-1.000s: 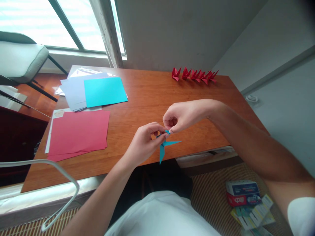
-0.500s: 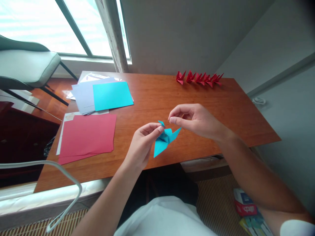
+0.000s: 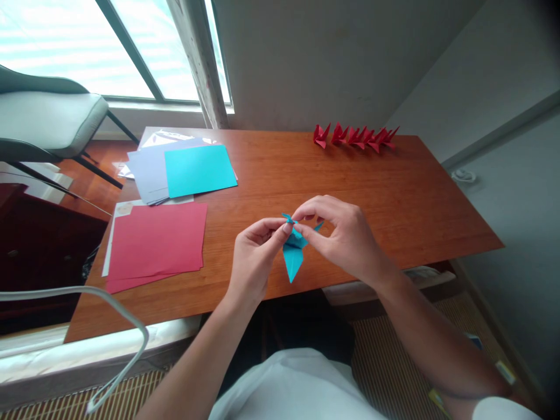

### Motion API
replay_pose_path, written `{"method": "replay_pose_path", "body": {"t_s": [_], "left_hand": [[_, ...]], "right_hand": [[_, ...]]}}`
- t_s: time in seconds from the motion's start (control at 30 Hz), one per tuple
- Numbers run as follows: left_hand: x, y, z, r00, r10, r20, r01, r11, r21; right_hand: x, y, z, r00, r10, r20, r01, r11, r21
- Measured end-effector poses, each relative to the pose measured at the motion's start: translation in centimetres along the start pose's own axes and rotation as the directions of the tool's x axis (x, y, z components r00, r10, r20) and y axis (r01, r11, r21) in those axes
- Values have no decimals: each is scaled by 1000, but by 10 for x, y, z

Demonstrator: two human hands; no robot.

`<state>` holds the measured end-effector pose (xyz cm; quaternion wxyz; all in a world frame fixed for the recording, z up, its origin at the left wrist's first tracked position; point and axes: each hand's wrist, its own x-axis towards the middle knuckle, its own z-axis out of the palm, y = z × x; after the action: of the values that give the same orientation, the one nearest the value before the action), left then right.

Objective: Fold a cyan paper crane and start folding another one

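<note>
A blue origami crane (image 3: 293, 259) is held up over the near part of the table, one pointed wing hanging toward me. My left hand (image 3: 258, 248) pinches its small folded tip between thumb and forefinger. From the other side, my right hand (image 3: 339, 233) has thumb and forefinger closed on the paper close to the same tip. The right fingers partly cover the crane's far wing, and the exact spot they grip is hard to make out.
Several red origami cranes (image 3: 355, 137) stand in a row at the table's back edge. Red sheets (image 3: 156, 242) and a blue sheet (image 3: 201, 170) over pale papers (image 3: 146, 172) lie on the left. A white cable (image 3: 118, 312) curves at lower left; a chair (image 3: 52, 116) stands by the window.
My right hand has come down and left and now pinches the crane beside my left fingers. The crane has turned a little, its near wing swinging rightward.
</note>
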<state>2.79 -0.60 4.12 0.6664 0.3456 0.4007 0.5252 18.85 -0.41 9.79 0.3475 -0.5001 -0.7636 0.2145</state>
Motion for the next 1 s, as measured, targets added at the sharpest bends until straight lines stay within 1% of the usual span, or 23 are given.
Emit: {"method": "replay_pose_path", "body": {"t_s": [0.2, 0.33, 0.47, 0.67, 0.8, 0.9, 1.0], "left_hand": [[-3, -2, 0, 998, 64, 4, -64, 993, 101], [-3, -3, -3, 991, 125, 38, -130, 972, 198], [-5, -2, -4, 976, 199, 85, -215, 928, 304], [-7, 4, 0, 958, 262, 114, -285, 866, 412], [-7, 5, 1, 959, 252, 131, -284, 855, 434], [-7, 5, 1, 959, 245, 140, -282, 848, 448], [-7, 8, 1, 964, 226, 141, -266, 851, 453]], "right_hand": [[-4, 0, 4, 998, -23, -55, 21, 999, -25], [-5, 2, 1, 998, -48, -37, 47, 998, -33], [-5, 4, -3, 998, -55, -18, 56, 998, 15], [-5, 3, -7, 1000, 13, 6, -13, 998, 68], [-5, 5, -8, 995, 96, 36, -100, 983, 152], [-5, 8, -9, 982, 175, 76, -188, 952, 243], [-4, 10, -9, 969, 221, 109, -244, 924, 296]]}}
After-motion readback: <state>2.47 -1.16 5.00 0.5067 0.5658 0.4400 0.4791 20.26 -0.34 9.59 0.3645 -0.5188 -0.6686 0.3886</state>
